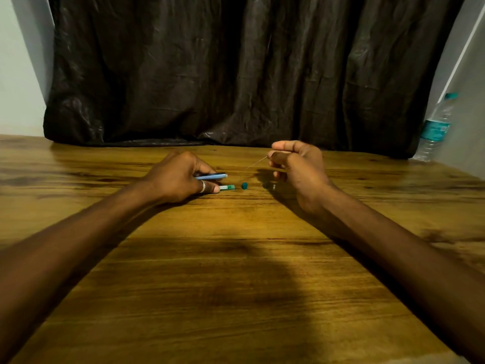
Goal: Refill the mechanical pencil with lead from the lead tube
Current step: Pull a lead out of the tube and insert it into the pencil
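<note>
My left hand (pixel 181 177) holds a blue mechanical pencil (pixel 212 176) level above the wooden table (pixel 236 271), its open end pointing right. Under that hand's fingertips lies the green lead tube (pixel 227 187), flat on the wood. A small teal cap (pixel 244 185) sits on the table just right of the tube. My right hand (pixel 296 166) is raised a little and pinches a thin lead stick (pixel 257 162) between thumb and forefinger; the lead slants down-left toward the pencil's end, with a gap between them. A small dark piece (pixel 271 185) lies under the right hand, partly in shadow.
A dark crumpled sheet (pixel 236 74) hangs along the back of the table. A clear water bottle (pixel 437 127) with a teal label and cap stands at the far right edge near the wall.
</note>
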Demonstrator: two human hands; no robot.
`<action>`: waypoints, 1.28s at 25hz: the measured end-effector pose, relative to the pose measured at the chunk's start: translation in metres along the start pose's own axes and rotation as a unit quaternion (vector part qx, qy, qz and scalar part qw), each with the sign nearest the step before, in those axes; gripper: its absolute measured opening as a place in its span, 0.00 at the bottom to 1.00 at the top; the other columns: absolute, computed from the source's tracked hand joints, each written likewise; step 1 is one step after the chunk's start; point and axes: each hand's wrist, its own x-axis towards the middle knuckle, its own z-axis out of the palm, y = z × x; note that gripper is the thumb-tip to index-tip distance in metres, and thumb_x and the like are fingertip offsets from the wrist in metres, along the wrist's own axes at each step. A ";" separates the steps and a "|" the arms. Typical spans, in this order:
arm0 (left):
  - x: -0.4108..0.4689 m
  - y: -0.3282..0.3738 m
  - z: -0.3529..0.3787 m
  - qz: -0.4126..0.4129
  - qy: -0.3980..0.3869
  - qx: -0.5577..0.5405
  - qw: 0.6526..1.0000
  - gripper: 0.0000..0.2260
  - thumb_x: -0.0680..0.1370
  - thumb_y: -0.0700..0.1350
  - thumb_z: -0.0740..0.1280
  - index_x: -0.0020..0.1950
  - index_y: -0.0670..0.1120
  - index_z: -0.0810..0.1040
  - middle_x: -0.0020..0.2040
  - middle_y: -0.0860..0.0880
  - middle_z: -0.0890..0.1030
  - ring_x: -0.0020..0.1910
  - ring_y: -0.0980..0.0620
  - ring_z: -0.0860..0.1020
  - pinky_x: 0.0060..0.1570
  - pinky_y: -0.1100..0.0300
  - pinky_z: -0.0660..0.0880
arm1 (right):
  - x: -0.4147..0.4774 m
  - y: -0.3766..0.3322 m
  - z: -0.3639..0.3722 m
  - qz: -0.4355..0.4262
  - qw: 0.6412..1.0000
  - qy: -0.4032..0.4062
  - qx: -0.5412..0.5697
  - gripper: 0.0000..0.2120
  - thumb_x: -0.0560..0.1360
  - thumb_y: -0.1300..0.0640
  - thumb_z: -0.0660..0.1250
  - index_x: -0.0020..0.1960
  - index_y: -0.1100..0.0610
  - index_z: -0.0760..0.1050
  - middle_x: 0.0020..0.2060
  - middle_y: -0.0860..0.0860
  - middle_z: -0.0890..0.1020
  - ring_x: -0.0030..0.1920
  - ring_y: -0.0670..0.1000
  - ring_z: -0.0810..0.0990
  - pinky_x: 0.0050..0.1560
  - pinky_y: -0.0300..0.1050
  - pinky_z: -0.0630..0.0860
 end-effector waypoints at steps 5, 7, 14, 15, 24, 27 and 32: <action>0.001 0.002 -0.003 -0.028 0.005 -0.045 0.999 0.11 0.69 0.57 0.78 0.48 0.54 0.87 0.41 0.53 0.88 0.43 0.54 0.84 0.42 0.51 0.80 | 0.000 -0.001 0.000 -0.004 1.000 -0.001 0.001 0.10 0.78 0.65 0.68 0.57 0.56 0.80 0.46 0.51 0.85 0.44 0.44 0.82 0.35 0.33 0.77; -0.002 0.005 -0.004 -0.045 0.010 -0.086 0.995 0.16 0.68 0.65 0.76 0.48 0.57 0.87 0.42 0.54 0.87 0.43 0.54 0.84 0.44 0.52 0.80 | 0.000 -0.002 0.000 -0.009 1.000 0.003 0.000 0.10 0.78 0.66 0.68 0.56 0.56 0.80 0.46 0.50 0.84 0.44 0.45 0.82 0.36 0.34 0.78; 0.008 0.023 -0.011 -0.044 0.007 -0.221 0.974 0.14 0.85 0.55 0.55 0.60 0.57 0.79 0.46 0.51 0.86 0.32 0.69 0.76 0.39 0.63 0.71 | -0.002 -0.007 0.001 -0.009 0.998 0.001 0.064 0.11 0.78 0.69 0.67 0.60 0.63 0.77 0.41 0.54 0.84 0.42 0.48 0.83 0.38 0.35 0.80; 0.006 0.024 -0.012 -0.042 -0.003 -0.237 0.971 0.12 0.86 0.52 0.55 0.62 0.56 0.77 0.46 0.49 0.86 0.31 0.68 0.76 0.35 0.68 0.72 | -0.003 -0.008 0.001 -0.013 0.997 -0.002 0.072 0.11 0.78 0.69 0.67 0.60 0.63 0.77 0.42 0.54 0.84 0.42 0.48 0.84 0.40 0.36 0.81; -0.008 0.024 -0.012 -0.047 -0.044 -0.255 0.965 0.12 0.84 0.46 0.62 0.67 0.55 0.77 0.52 0.50 0.87 0.27 0.66 0.73 0.24 0.71 0.67 | 0.001 -0.008 0.002 -0.031 0.993 -0.025 0.112 0.08 0.77 0.70 0.68 0.55 0.62 0.78 0.42 0.56 0.85 0.44 0.50 0.87 0.52 0.43 0.84; -0.009 0.025 -0.011 -0.058 -0.071 -0.262 0.961 0.12 0.84 0.48 0.62 0.65 0.58 0.77 0.53 0.52 0.87 0.26 0.64 0.70 0.22 0.69 0.65 | 0.001 -0.007 0.003 -0.033 0.992 -0.029 0.122 0.08 0.77 0.71 0.68 0.54 0.62 0.78 0.44 0.57 0.85 0.44 0.50 0.88 0.53 0.44 0.84; -0.009 0.027 -0.006 -0.071 -0.094 -0.305 0.945 0.10 0.84 0.47 0.63 0.62 0.59 0.78 0.55 0.50 0.86 0.27 0.59 0.65 0.22 0.68 0.59 | 0.000 -0.006 0.007 -0.033 0.991 -0.036 0.126 0.08 0.77 0.71 0.68 0.52 0.61 0.77 0.43 0.57 0.84 0.42 0.50 0.87 0.52 0.44 0.84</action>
